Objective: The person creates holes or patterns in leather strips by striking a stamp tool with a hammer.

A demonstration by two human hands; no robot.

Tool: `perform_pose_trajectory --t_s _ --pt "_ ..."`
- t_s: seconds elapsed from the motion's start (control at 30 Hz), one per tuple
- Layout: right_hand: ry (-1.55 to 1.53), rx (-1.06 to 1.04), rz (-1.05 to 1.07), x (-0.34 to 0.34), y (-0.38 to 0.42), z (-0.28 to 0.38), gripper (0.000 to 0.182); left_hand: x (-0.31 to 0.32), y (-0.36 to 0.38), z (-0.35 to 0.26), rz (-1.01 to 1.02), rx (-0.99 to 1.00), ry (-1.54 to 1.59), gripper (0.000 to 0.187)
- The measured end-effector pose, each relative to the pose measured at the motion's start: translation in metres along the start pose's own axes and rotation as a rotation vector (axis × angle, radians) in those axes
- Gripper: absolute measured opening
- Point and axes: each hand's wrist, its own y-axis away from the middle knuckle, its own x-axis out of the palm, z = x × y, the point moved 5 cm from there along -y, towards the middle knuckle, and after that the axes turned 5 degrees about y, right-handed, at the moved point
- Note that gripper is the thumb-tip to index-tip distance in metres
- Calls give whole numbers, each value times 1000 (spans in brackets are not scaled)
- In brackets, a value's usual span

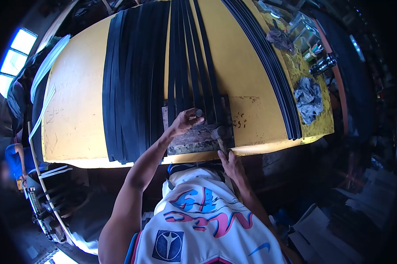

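A white jersey (198, 211) is being worn just behind the hands; a swoosh logo (259, 249) is being shown on it, while its pink lettering and blue number are being distorted by folds and cannot be read surely. A hammer (219, 132) is being gripped by its handle in the right hand (232, 165). A round-topped tool (199, 113) is being pinched in the closed fingers of the left hand (186, 122), its lower end being hidden. Beneath both, a worn board (181, 148) is being overlapped by loose black strips (184, 66), which are being spread away beyond the left hand. Left of it, a wide row of black strips (134, 79) is being supported by the yellow table (242, 70). Dark marks (239, 119), illegible, are being displayed right of the board. Farther right, a narrow black bundle (269, 66) and crumpled grey cloth (308, 99) are being held up by the tabletop.
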Motion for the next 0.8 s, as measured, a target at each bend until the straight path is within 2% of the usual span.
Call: perform_pose_trajectory --t_s 0.3,0.37,0.4,0.47,0.53,0.57,0.6,0.67,0.7,0.73,0.8 --pt "49 -85 6 21 -3 -21 53 1 1 0 10 -19 45 29" --pt "134 -239 -37 25 -3 -23 53 3 4 -2 5 -15 57 28" --pt "137 -242 -42 19 -3 -16 53 4 6 -5 -5 -12 63 28" --pt "17 -35 -35 1 3 0 55 6 10 -6 -19 -4 68 28" --pt "8 -23 -29 -5 5 11 55 8 13 -6 -20 4 21 27" --pt "-5 -7 -19 -9 6 16 55 10 15 -11 -66 110 15 27" --pt "3 -17 -27 -16 4 25 55 8 16 -9 -73 123 16 27" --pt "-88 -68 -82 -37 12 49 46 8 20 2 -64 157 -99 29" --pt "-150 -104 -105 -74 26 91 45 7 26 -22 -67 190 -187 33" --pt "-291 -225 -187 -109 41 131 41 6 26 -24 -82 197 -183 33" --pt "-301 -647 -426 -175 75 199 35 9 29 -21 -77 214 -266 36"
